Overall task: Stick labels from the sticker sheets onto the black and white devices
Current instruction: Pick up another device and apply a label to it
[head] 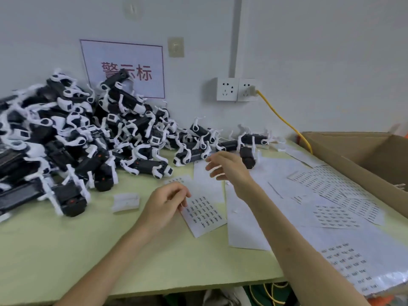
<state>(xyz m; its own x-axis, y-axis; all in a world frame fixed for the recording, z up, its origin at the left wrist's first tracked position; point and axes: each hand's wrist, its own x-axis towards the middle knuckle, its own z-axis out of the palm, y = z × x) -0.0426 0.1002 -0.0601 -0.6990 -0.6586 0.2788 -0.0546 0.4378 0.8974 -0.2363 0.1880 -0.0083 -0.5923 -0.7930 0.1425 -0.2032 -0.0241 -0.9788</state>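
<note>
Head view: our right hand [227, 167] hovers spread, empty, by the devices [145, 166]; left hand [164, 203] curls on the sticker sheet [205, 216], hold unclear.

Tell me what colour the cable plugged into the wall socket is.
The cable is yellow, seen best in the head view.

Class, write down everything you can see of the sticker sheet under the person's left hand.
The sticker sheet is a white paper rectangle lying flat and skewed on the pale green table. Rows of small dark-printed labels cover its middle; the print is too small to read. The left hand rests curled fingers on its left edge. A larger white sheet lies beside its right edge.
</note>
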